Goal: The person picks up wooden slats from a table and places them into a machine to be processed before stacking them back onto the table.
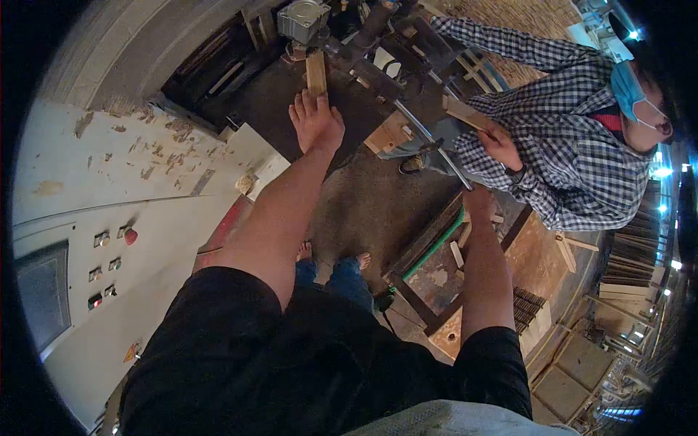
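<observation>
The wooden piece (316, 71) lies straight ahead of the left hand (318, 120), its long axis pointing away toward the motor housing (304, 20); the fingers stretch over its near end, gripping or merely resting, I cannot tell. The right hand (478, 202), farther off, is wrapped around the near end of a metal bar (429, 139)

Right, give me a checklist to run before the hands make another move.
1. Left hand on the wood: ok, over its near end.
2. Right hand at the rod: ok, at its near end; firmness of grip, cannot tell.
3. Co-worker's hand apart from both: ok, it holds a separate block.
4. Co-worker clear of the machine: not ok, a sleeve reaches in beside it.
5. Red button pressed or released: cannot tell.
</observation>
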Demonstrator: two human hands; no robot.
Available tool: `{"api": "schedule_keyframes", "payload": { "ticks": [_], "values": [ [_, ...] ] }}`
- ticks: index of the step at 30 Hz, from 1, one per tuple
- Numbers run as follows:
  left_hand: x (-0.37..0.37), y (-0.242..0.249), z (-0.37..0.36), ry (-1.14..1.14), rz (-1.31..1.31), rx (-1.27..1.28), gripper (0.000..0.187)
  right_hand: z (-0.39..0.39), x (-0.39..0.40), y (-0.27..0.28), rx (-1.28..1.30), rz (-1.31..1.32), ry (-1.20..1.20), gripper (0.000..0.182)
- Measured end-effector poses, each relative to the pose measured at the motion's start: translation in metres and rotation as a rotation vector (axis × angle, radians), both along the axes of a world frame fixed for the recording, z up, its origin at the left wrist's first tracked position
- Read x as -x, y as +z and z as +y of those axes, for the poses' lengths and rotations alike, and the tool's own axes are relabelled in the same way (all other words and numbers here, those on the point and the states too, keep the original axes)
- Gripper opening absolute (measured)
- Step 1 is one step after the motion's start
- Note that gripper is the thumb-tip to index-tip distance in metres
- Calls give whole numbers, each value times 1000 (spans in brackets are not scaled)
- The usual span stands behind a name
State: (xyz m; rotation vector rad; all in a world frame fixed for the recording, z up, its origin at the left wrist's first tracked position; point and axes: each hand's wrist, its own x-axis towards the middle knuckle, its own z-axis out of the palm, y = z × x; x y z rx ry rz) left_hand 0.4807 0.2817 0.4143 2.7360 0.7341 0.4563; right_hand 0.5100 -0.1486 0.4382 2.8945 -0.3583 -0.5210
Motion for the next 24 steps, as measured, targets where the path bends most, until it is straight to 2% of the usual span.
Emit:
{"api": "schedule_keyframes", "payload": {
  "ticks": [5,7,9,14,18,22,24],
  "values": [
    [0,4,0,-3,65,32,51,5,2,6,65,-45,73,52],
    [0,-2,-1,0,-14,-8,49,9,3,16,12,36,-40,52],
    [-1,-6,-1,1,-42,-12,47,-9,-1,-7,37,0,-17,51],
    [0,4,-1,-1,-4,15,45,-2,0,0,51,12,-17,50],
    [0,8,-1,4,56,62,45,-4,3,0,62,-13,105,51],
    [0,10,-3,9,46,50,44,-38,-8,-43,82,-101,202,49],
    [0,14,-3,10,66,65,44,-12,0,-10,57,-73,157,47]
  ]
}}
